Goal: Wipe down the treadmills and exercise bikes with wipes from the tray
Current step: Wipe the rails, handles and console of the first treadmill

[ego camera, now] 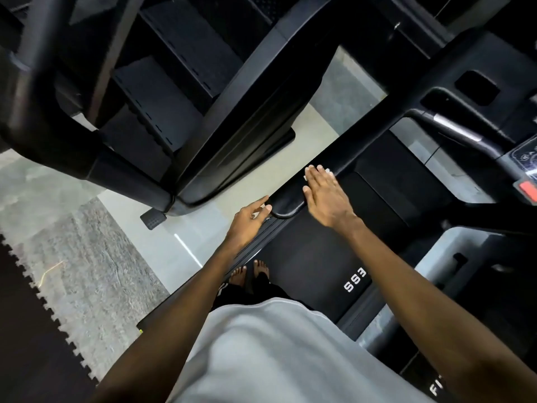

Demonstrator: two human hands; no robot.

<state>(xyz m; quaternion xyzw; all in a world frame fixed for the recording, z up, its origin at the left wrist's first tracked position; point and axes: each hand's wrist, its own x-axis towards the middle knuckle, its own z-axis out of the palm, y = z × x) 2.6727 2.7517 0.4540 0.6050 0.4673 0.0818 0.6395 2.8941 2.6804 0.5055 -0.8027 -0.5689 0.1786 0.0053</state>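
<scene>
- Two hands work the handrail (357, 152) of the treadmill (313, 251): right hand (322, 196) lies flat, fingers straight, pressing along it.
- Left hand (247, 219), relaxed, touches the rail's end, likely steadying.
- Wipe perhaps under that right palm.

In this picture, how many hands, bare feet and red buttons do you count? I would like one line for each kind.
Hands: 2, left hand and right hand
Bare feet: 2
Red button: 1
Total: 5
</scene>
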